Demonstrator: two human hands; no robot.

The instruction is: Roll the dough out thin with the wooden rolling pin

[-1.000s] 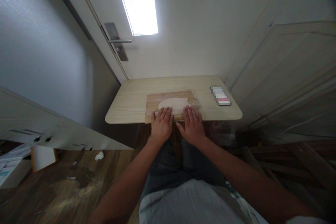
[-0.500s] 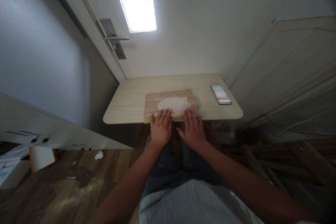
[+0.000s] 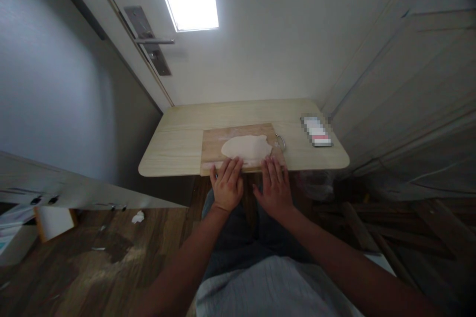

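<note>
A flat, oval sheet of dough lies on a wooden cutting board with a metal ring handle at its right end. Along the board's near edge runs a thin pale rod, which looks like a rolling pin; my hands cover most of it. My left hand rests with stretched fingers over the rod, just below the dough. To its right, my right hand lies flat in the same way, thumb apart, fingertips near the dough's lower right edge. Neither hand wraps round anything.
The board sits on a small pale wooden table against a white door with a metal handle. A phone, its screen blurred, lies at the table's right. Crumpled white paper is on the floor at left.
Both hands have drawn slightly back towards me, showing more of the dough's near edge. The camera view has shifted a little.
</note>
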